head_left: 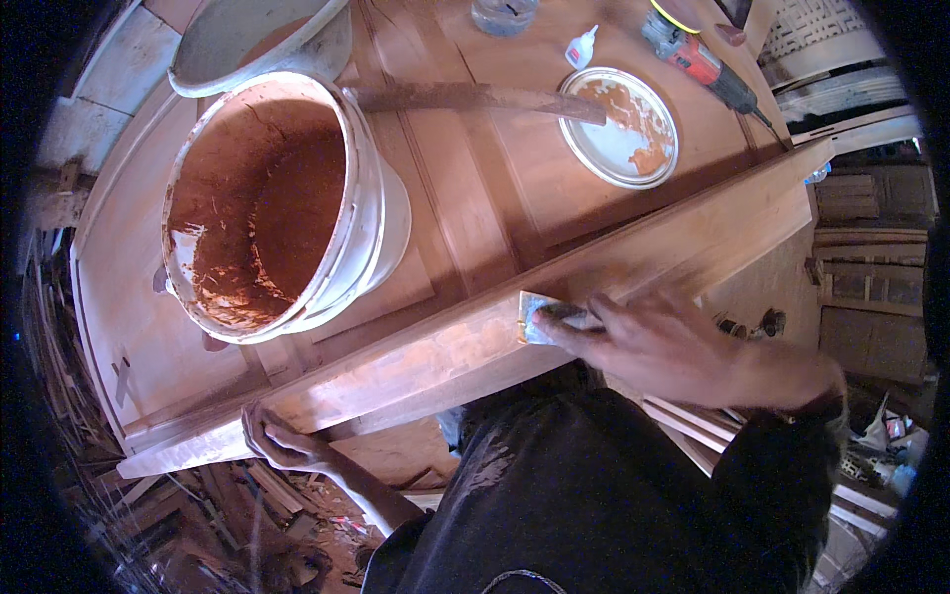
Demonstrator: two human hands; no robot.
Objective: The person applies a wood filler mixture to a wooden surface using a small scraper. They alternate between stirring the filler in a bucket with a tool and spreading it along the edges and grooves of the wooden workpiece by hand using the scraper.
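Note:
A long wooden board [416, 366] with pale patches lies slanted along the near edge of a panelled wooden door [465, 208]. My right hand [673, 351] grips a small flat scraper [530, 312] against the board's face, right of its middle. My left hand [282, 441] curls round the board near its left end. A white bucket [381, 223], coated inside with reddish-brown filler, stands on the door above the board. A white lid [628, 158] with filler smears lies to its right, with a brown stick [455, 97] reaching over it.
An angle grinder [698, 64], a small white glue bottle [581, 47], a clear container [503, 12] and a grey basin [218, 54] sit along the far part of the door. Wood offcuts [148, 515] are piled at the lower left. Stacked panels [866, 277] stand at the right.

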